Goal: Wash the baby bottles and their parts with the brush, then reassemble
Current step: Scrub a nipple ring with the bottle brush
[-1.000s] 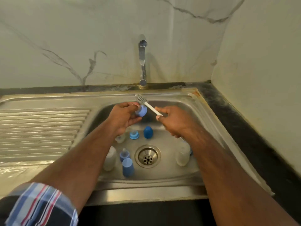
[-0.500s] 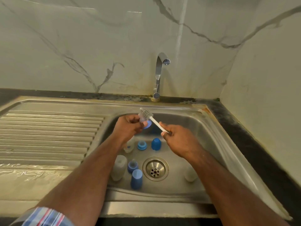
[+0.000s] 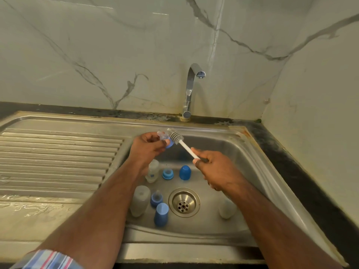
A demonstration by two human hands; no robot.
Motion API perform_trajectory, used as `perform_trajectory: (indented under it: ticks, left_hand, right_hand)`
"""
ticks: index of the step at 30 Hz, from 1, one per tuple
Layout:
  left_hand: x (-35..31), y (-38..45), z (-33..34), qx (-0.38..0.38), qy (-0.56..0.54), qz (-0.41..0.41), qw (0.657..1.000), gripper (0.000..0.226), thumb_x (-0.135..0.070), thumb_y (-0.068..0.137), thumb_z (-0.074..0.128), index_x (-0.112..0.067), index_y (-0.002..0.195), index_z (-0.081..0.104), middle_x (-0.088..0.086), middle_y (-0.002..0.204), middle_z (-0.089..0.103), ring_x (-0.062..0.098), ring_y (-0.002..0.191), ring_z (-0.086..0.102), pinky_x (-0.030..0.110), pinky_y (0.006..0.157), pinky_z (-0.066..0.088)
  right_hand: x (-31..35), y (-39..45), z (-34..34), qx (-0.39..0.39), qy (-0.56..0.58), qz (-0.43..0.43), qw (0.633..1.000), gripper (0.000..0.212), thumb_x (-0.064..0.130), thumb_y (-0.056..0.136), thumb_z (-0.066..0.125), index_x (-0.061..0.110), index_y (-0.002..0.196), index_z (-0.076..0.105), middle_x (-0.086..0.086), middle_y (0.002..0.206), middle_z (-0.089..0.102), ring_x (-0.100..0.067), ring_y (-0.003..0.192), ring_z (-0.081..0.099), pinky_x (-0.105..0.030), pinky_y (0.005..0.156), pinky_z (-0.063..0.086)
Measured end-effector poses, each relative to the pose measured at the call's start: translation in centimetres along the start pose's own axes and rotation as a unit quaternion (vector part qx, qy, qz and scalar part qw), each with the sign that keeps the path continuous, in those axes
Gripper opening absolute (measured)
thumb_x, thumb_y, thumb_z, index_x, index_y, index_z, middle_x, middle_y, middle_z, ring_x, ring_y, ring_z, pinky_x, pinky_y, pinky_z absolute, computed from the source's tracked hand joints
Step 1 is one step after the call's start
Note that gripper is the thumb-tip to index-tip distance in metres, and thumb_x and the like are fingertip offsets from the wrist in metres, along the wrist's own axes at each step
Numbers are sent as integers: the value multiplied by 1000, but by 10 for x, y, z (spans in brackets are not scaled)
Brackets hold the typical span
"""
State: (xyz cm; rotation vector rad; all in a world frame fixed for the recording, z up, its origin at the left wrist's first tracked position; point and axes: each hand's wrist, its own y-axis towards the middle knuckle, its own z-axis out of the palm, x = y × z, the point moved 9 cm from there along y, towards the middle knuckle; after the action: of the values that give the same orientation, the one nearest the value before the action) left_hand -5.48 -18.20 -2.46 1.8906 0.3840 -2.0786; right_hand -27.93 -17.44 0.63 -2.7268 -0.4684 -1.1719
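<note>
Hands meet over our sink (image 3: 258, 164): our left hand (image 3: 146, 147) pinches a teat (image 3: 165, 139), our right hand (image 3: 215, 169) grips the brush (image 3: 181, 142) angling far-left, bristles touching it.

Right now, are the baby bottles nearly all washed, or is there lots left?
Lots left. Nothing looks put back together yet. In hand: the left hand holds a blue ring with a clear teat, and the right hand scrubs it with the brush. Still waiting in the sink: three bottles, two blue caps and two more teat rings. The tap shows no water.
</note>
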Motion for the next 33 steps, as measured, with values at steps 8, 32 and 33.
perform_trajectory:
  ticks: [8, 32, 33]
  left_hand:
    - [-2, -3, 6, 8, -76, -23, 997, 30, -4, 91, 72, -12, 119, 67, 12, 114, 73, 22, 103, 74, 33, 88, 61]
    - [1, -8, -2, -47, -358, -101, 927, 37, -1, 95, 64, 0, 132, 56, 26, 124, 66, 32, 100, 75, 31, 79, 63]
    - [1, -9, -2, -47, -363, -102, 925, 38, -1, 96, 63, 0, 133, 56, 25, 125, 64, 32, 101, 75, 31, 79, 63]
  right_hand:
    - [15, -2, 4, -14, -43, -33, 998, 44, 33, 104, 50, 42, 146, 45, 14, 112, 68, -5, 75, 55, -19, 67, 46]
    - [16, 1, 0, -33, -63, -30, 997, 47, 34, 105, 49, 39, 150, 40, 7, 135, 62, -4, 86, 58, -19, 77, 47]
    - [18, -1, 2, -34, -50, -35, 998, 47, 34, 105, 49, 39, 150, 39, 8, 138, 60, -2, 89, 57, -19, 81, 45]
